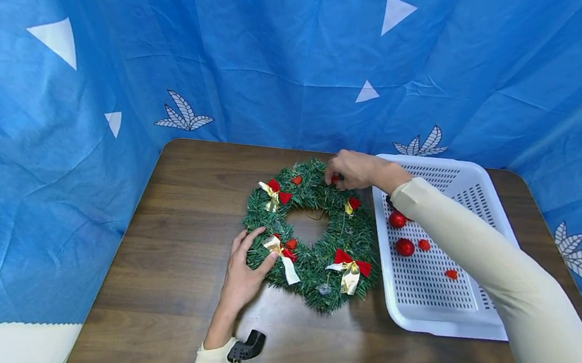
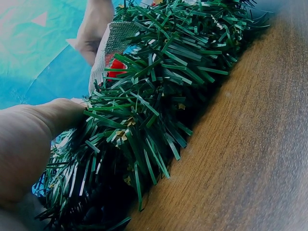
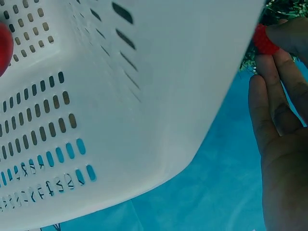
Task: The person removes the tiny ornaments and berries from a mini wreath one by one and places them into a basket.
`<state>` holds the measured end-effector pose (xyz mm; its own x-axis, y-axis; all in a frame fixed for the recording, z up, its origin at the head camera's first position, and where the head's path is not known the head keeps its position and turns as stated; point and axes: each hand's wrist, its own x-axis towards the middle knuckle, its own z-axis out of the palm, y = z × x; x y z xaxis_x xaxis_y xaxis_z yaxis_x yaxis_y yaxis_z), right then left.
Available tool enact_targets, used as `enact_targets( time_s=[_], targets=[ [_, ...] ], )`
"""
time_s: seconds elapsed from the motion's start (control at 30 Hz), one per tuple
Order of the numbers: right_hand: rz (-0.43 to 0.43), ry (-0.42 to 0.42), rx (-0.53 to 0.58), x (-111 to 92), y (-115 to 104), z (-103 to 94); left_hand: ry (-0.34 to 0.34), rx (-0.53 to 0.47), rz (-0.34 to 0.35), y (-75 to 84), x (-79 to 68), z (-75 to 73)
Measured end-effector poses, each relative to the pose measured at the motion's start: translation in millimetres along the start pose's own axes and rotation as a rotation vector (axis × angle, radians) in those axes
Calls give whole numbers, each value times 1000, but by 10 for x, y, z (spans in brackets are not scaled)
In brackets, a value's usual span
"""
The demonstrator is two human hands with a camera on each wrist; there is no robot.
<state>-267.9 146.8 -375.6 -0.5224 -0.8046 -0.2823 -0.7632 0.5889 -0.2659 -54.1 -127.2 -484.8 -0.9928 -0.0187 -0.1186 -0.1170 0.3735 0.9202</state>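
A green tinsel wreath (image 1: 348, 233) with red-and-gold bows (image 1: 350, 270) lies on the wooden table. At its lower left edge, my left hand (image 1: 243, 271) rests with thumb and index finger spread over the greenery, close around one bow (image 1: 281, 252). In the left wrist view the thumb (image 2: 53, 118) lies against the tinsel (image 2: 144, 106). My right hand (image 1: 356, 169) is over the wreath's upper right part. Between its thumb and fingertips it pinches a small red, rough-surfaced ornament (image 3: 264, 41), clearest in the right wrist view.
A white perforated plastic basket (image 1: 396, 312) stands right of the wreath, under the right forearm. In it lie shiny red balls (image 1: 405, 247) and small red ornaments (image 1: 451, 274). A blue patterned curtain (image 1: 277, 47) hangs behind the table.
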Motion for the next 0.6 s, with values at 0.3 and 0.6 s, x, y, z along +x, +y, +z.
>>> enact_targets(
  time_s=[0.3,0.6],
  targets=[
    [-14,54,13,-81,-2,-74,13,8,15,-7,10,10],
    [-30,75,25,-152,-7,-118,12,8,12,-7,7,12]
  ],
)
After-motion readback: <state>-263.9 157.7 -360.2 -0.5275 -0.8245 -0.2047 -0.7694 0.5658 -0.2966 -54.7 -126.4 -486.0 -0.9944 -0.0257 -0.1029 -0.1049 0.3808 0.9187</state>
